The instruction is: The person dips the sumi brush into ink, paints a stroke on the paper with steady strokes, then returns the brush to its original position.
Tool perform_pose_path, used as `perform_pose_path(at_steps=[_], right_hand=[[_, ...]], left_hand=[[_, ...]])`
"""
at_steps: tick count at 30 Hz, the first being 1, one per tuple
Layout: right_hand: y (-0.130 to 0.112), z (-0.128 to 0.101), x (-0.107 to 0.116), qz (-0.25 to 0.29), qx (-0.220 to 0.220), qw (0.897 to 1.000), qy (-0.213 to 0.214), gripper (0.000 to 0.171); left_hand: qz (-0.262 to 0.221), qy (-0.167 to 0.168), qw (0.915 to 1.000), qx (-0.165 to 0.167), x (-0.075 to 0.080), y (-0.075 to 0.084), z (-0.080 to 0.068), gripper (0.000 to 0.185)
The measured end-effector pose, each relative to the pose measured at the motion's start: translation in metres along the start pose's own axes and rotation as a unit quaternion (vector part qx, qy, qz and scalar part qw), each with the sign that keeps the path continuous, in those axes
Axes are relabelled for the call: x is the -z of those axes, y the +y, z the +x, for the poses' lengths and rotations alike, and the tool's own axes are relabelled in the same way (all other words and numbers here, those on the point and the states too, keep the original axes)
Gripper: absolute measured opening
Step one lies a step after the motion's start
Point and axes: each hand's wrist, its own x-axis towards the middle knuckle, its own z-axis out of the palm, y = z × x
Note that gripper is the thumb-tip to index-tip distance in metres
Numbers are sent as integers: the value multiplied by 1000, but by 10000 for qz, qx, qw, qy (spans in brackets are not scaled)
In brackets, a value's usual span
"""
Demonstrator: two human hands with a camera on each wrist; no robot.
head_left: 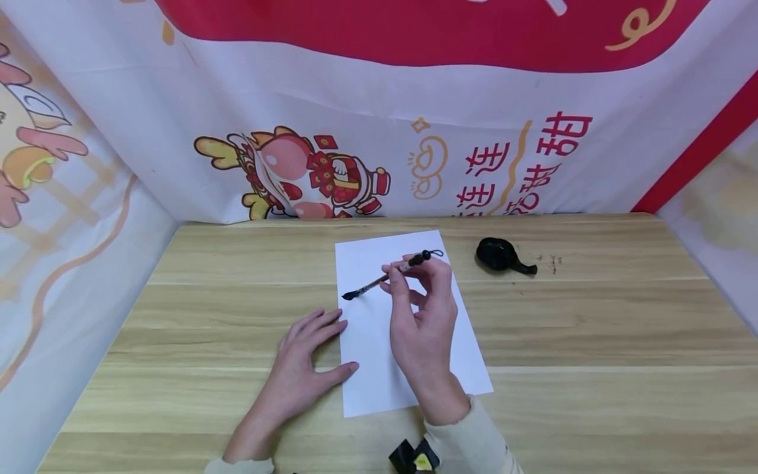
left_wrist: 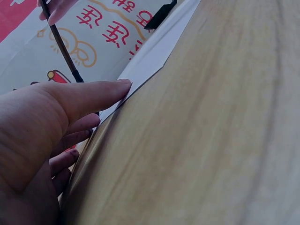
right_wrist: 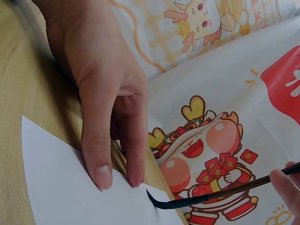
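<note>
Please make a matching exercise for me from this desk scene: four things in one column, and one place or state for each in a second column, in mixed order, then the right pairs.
Things:
1. calligraphy brush
2. sheet of white paper
3. black ink dish
4. left hand

Places or states:
A. lies flat in the middle of the wooden table
B. stands on the table right of the paper
C. pinched in the right hand, dark tip over the paper
D. fingers straight, pressing the paper's left edge

Pairs: 1-C, 2-A, 3-B, 4-D

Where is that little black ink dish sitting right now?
In the head view the black ink dish sits on the wooden table to the right of the white paper, beyond the right hand holding the brush.
</note>
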Motion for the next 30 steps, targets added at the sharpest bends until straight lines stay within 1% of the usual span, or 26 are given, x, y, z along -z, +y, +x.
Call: perform_pose_path(at_steps=[9,20,30], right_hand=[[1,0,1,-116,-11,9999,15,27],[1,0,1,-127,31,9999,107,27],[-1,-2,2,-119,-116,9998,95,28]], left_hand=[[20,31,10000,-51,0,0,0,64],[5,-32,10000,37,0,0,1,65],[16,-74,9999,82,0,0,2,65]])
